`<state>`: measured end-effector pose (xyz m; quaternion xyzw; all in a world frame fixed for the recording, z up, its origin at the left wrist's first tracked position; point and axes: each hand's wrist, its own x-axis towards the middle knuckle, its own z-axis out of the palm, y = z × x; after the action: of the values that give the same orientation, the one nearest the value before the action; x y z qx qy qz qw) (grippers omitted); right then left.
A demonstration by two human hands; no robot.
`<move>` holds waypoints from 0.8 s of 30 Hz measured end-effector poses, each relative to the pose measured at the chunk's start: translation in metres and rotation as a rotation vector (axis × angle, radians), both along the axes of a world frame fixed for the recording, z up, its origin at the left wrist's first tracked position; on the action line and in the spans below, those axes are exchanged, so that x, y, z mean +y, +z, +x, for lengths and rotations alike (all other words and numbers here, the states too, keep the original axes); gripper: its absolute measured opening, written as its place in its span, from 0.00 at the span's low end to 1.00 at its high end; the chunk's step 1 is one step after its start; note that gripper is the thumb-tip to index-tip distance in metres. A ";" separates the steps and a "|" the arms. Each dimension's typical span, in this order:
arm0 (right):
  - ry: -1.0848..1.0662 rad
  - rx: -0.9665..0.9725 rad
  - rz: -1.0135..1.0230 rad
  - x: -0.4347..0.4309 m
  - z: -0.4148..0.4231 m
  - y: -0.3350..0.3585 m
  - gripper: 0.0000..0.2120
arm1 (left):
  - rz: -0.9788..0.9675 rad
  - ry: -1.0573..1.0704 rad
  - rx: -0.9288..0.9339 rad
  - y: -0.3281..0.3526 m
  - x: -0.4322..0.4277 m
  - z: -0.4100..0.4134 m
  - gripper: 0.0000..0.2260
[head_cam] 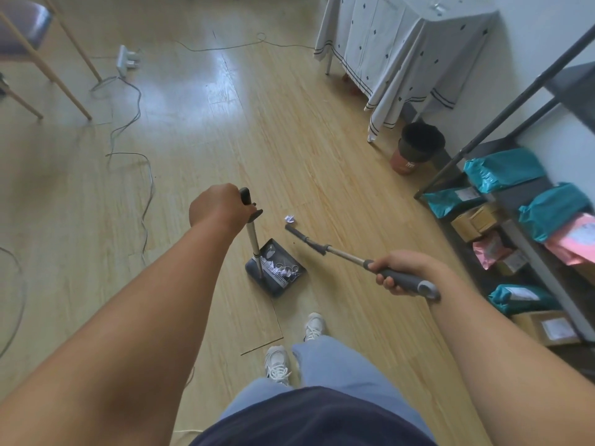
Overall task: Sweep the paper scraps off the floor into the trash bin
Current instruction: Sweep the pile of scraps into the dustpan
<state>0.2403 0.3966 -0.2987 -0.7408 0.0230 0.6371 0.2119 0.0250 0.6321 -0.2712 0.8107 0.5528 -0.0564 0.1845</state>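
Near field: two white lace-up sneakers [277, 365] below pale blue trousers, standing on the light wood-plank floor [322, 156].

Right hand [402, 272]: fingers [388, 281] wrapped fully round the grey rubber grip of the long-handled broom [346, 255]. Broom long axis runs diagonally from the grip at lower right up and left. The dark head is the far end, low at the floor, and points toward the upper left.

Left hand [219, 207]: closed in a fist round the black top grip of the dark grey long-handled dustpan [273, 289]. The dustpan's metal pole stands close to upright and the tray sits flat on the floor just ahead of the feet. Its open mouth appears to face away and to the right, toward the broom head. White torn paper scraps [283, 270] lie inside the tray against the comb teeth.

One crumpled white paper ball [289, 218] lies on the floor just beyond the broom head, outside the tray.

Mid field, right: dark metal shelf rack [476, 146] carrying teal parcels [502, 169], pink ones and cardboard boxes.

Farther: round dark trash bin with a reddish-brown base [418, 146], upright, well apart from the dustpan, just beside a table draped in white patterned cloth [402, 43].

Far left: white power strip [124, 59] with trailing cables; wooden-legged chair [32, 43].
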 end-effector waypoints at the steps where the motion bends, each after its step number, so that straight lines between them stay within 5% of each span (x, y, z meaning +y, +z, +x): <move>1: -0.007 -0.020 0.013 0.005 0.002 -0.003 0.03 | -0.007 0.005 0.003 0.002 0.003 0.002 0.12; 15: 0.077 -0.154 -0.004 0.146 0.069 -0.073 0.10 | 0.016 0.076 0.073 0.000 0.067 0.025 0.15; 24: 0.218 -0.136 -0.119 0.125 0.019 -0.071 0.10 | -0.008 0.061 0.021 0.003 0.070 0.025 0.17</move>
<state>0.2590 0.5219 -0.3696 -0.7915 -0.0344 0.6023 0.0980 0.0503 0.7017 -0.2682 0.7919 0.5792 -0.0615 0.1834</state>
